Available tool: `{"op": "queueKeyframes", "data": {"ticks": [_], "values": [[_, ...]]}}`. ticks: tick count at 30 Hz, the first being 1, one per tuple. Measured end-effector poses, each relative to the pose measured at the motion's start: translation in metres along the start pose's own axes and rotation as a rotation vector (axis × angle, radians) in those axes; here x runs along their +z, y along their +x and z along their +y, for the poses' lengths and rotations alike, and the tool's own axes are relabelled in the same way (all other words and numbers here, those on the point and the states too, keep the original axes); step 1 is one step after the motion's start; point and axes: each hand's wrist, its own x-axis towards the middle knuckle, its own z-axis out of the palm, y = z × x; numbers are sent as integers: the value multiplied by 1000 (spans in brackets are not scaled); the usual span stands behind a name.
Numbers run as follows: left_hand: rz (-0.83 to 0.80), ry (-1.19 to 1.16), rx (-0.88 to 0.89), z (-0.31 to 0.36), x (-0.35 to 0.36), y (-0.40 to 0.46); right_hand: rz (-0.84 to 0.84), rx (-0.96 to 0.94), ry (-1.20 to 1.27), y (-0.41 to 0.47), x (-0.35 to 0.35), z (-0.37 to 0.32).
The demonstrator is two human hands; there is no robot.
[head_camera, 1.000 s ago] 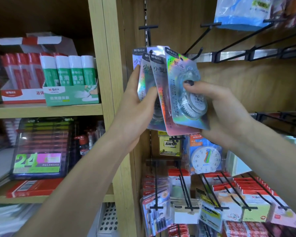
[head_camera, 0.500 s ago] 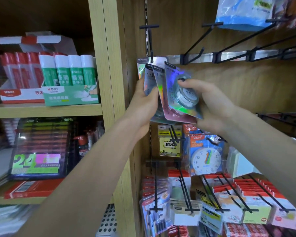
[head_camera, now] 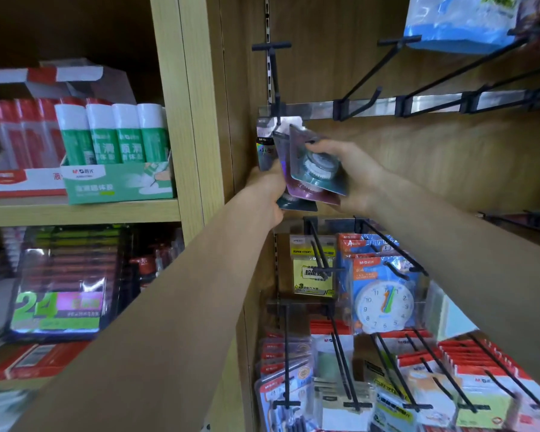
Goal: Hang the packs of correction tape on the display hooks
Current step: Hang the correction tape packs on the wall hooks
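Up at 12 o'clock the packs of correction tape (head_camera: 306,166) sit fanned against the wooden back panel (head_camera: 418,160), their top edges just under the metal rail (head_camera: 318,108). The rearmost pack's white header touches the tip of the leftmost display hook (head_camera: 275,85); whether it is threaded on I cannot tell. To 3 o'clock the panel is bare under a row of black hooks (head_camera: 434,73) — open room there. At 9 o'clock the shelf upright (head_camera: 197,120) stands close beside the packs, with boxed glue sticks (head_camera: 116,151) beyond it. At 6 o'clock lower hooks carry sticky notes (head_camera: 314,269) and a toy clock (head_camera: 384,304), near the forearms.

Both arms reach up and forward. The left hand (head_camera: 267,191) grips the fan's lower left edge, thumb curled over the front. The right hand (head_camera: 356,173) pinches the front pack — thumb across its clear blister, fingers behind.
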Motion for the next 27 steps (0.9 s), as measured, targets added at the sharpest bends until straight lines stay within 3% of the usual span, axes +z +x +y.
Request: {"op": "queueKeyframes", "data": {"ticks": [9, 15, 22, 27], "values": [[-84, 84, 142, -7, -10, -75, -128, -15, 6, -46, -3, 10], [5, 144, 375, -3, -25, -124, -256, -112, 23, -93, -7, 14], [71, 157, 527, 15, -28, -139, -179, -116, -97, -112, -27, 9], [55, 192, 534, 20, -29, -144, -130, -177, -225, -117, -22, 8]]}}
